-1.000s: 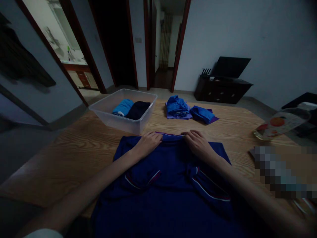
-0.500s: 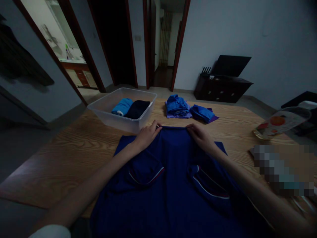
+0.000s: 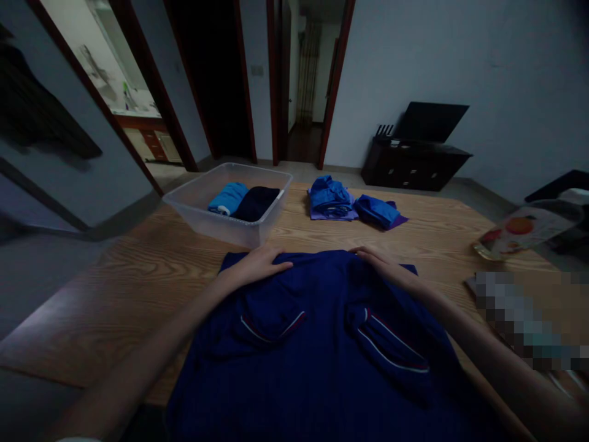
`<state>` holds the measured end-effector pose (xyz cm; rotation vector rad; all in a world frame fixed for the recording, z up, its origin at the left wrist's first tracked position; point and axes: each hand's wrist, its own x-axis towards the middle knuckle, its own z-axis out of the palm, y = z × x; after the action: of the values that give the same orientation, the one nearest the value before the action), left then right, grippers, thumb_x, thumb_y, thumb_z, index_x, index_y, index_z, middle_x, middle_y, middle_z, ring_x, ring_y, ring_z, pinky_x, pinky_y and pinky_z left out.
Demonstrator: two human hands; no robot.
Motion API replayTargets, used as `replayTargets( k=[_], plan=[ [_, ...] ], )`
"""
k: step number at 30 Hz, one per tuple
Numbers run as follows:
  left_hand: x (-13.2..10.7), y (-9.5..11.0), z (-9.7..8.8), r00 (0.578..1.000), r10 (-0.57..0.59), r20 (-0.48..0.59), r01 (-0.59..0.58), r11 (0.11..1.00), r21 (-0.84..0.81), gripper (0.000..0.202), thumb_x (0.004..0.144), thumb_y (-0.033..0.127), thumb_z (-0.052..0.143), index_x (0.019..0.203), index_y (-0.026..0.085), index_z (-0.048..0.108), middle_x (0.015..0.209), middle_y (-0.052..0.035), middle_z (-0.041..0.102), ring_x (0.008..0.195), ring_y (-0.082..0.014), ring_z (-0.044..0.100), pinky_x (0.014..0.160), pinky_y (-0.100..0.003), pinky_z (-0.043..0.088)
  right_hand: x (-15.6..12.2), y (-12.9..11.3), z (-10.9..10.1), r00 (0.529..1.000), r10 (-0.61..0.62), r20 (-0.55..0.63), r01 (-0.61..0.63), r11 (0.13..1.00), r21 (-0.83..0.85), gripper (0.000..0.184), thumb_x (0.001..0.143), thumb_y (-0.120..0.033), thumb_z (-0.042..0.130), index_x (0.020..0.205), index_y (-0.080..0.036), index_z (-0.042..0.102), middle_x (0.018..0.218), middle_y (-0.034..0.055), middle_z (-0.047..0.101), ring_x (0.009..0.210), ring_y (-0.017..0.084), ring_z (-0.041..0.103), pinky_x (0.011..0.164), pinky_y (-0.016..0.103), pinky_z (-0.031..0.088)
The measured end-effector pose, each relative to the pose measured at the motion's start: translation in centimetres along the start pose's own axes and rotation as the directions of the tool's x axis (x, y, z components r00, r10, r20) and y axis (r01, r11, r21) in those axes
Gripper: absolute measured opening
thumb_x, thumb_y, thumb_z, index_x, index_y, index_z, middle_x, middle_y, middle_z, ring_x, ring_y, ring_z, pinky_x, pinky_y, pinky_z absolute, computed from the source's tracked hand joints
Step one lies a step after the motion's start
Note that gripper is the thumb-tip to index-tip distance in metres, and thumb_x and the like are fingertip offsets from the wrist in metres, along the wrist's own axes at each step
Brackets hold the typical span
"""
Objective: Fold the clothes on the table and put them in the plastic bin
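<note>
A navy blue shirt [image 3: 317, 344] lies spread over the near part of the table, its sleeves folded inward. White and red stripes edge both cuffs. My left hand [image 3: 258, 265] rests flat on the shirt's far left corner, thumb apart from the fingers. On the far right corner lies my right hand [image 3: 380, 263], its fingers stretched out along the top edge. Neither hand pinches the cloth. The shirt's lower end runs out of view at the bottom.
Beyond the shirt, a clear plastic bin [image 3: 216, 230] holds a light blue and a black folded garment. Folded blue clothes [image 3: 330, 196] and a smaller blue bundle [image 3: 377, 210] lie at the table's far side. A transparent printed container [image 3: 518, 227] stands at right, near a blurred-out item.
Both hands have let go of the shirt's far edge and now lie flat on it. That edge has dropped nearer to me, and the cloth between the hands looks smoother.
</note>
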<state>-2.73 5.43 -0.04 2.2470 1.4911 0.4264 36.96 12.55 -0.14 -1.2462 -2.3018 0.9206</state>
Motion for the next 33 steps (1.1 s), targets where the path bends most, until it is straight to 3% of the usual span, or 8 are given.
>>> replayTargets(
  k=[4,10,14,17,21,25,30,33],
  plan=[
    [-0.5,0.2,-0.2,0.996,-0.062,-0.058,0.059,0.997,-0.055,0.053,0.106,0.064,0.053,0.124,0.020,0.076,0.123,-0.0125,0.080,0.112,-0.0326,0.075,0.098,-0.042,0.057,-0.9,0.6,-0.5,0.997,-0.033,0.074,0.035,0.999,-0.021,0.056,0.101,-0.068,0.060,0.138,-0.026,0.067,0.137,0.0100,0.074,0.130,0.031,0.069,0.114,0.047,0.055],
    [-0.3,0.2,0.9,0.985,-0.083,-0.153,0.114,0.971,0.209,0.036,0.108,0.053,0.057,0.119,0.022,0.072,0.121,-0.0110,0.079,0.112,-0.0339,0.075,0.093,-0.041,0.057,-0.4,1.1,0.1,0.996,-0.046,0.070,0.055,0.990,-0.129,0.053,0.100,-0.066,0.059,0.126,-0.023,0.075,0.120,0.0118,0.079,0.110,0.032,0.075,0.099,0.048,0.061],
    [-2.3,-0.6,0.9,0.983,-0.027,-0.183,0.059,0.984,0.171,0.039,0.111,0.054,0.050,0.123,0.021,0.068,0.125,-0.0115,0.075,0.119,-0.0311,0.071,0.104,-0.042,0.055,-1.2,1.3,-0.5,0.996,-0.088,0.003,0.085,0.959,-0.269,0.054,0.098,-0.068,0.061,0.122,-0.021,0.077,0.119,0.0170,0.074,0.113,0.036,0.070,0.104,0.056,0.055],
    [-5.9,-2.0,0.1,0.984,-0.014,-0.179,0.036,0.992,0.121,0.045,0.112,0.056,0.044,0.135,0.023,0.065,0.138,-0.0110,0.070,0.133,-0.0297,0.065,0.117,-0.044,0.048,-2.8,2.5,-2.3,0.995,-0.096,0.018,0.095,0.915,-0.391,0.056,0.101,-0.070,0.056,0.125,-0.024,0.075,0.129,0.0163,0.071,0.122,0.036,0.066,0.112,0.058,0.049],
    [-10.3,-5.2,-1.2,0.966,-0.187,-0.177,0.209,0.971,0.118,0.067,0.102,0.072,0.054,0.149,0.024,0.058,0.151,-0.0136,0.064,0.140,-0.0343,0.060,0.123,-0.051,0.042,-4.9,4.8,-4.8,0.998,0.028,0.064,0.003,0.901,-0.434,0.072,0.089,-0.081,0.065,0.133,-0.025,0.072,0.134,0.0157,0.070,0.125,0.037,0.066,0.111,0.055,0.050],
    [-10.4,-6.7,-2.1,0.936,-0.301,-0.181,0.334,0.922,0.197,0.094,0.086,0.083,0.066,0.154,0.018,0.056,0.150,-0.0198,0.065,0.140,-0.0427,0.059,0.121,-0.056,0.043,-4.7,4.9,-4.8,0.990,0.116,0.074,-0.065,0.870,-0.489,0.077,0.081,-0.085,0.070,0.123,-0.021,0.073,0.124,0.0167,0.073,0.120,0.040,0.067,0.109,0.056,0.048],
    [-8.6,-4.6,-3.8,0.979,-0.202,0.015,0.199,0.971,0.132,0.057,0.095,0.061,0.067,0.133,0.019,0.073,0.132,-0.0157,0.076,0.124,-0.0403,0.070,0.111,-0.051,0.050,-3.7,3.0,-4.4,0.956,0.142,0.256,-0.026,0.912,-0.409,0.066,0.092,-0.079,0.059,0.114,-0.018,0.072,0.115,0.0145,0.075,0.107,0.034,0.070,0.094,0.044,0.054],
    [-8.1,-2.0,-4.2,0.994,-0.104,-0.018,0.104,0.994,-0.024,0.039,0.099,0.047,0.064,0.122,0.018,0.076,0.124,-0.0127,0.079,0.117,-0.0349,0.073,0.102,-0.042,0.054,-4.5,3.0,-6.2,0.957,0.141,0.252,-0.059,0.950,-0.308,0.060,0.095,-0.075,0.058,0.113,-0.019,0.071,0.115,0.0120,0.076,0.106,0.032,0.070,0.091,0.038,0.054]
  ],
)
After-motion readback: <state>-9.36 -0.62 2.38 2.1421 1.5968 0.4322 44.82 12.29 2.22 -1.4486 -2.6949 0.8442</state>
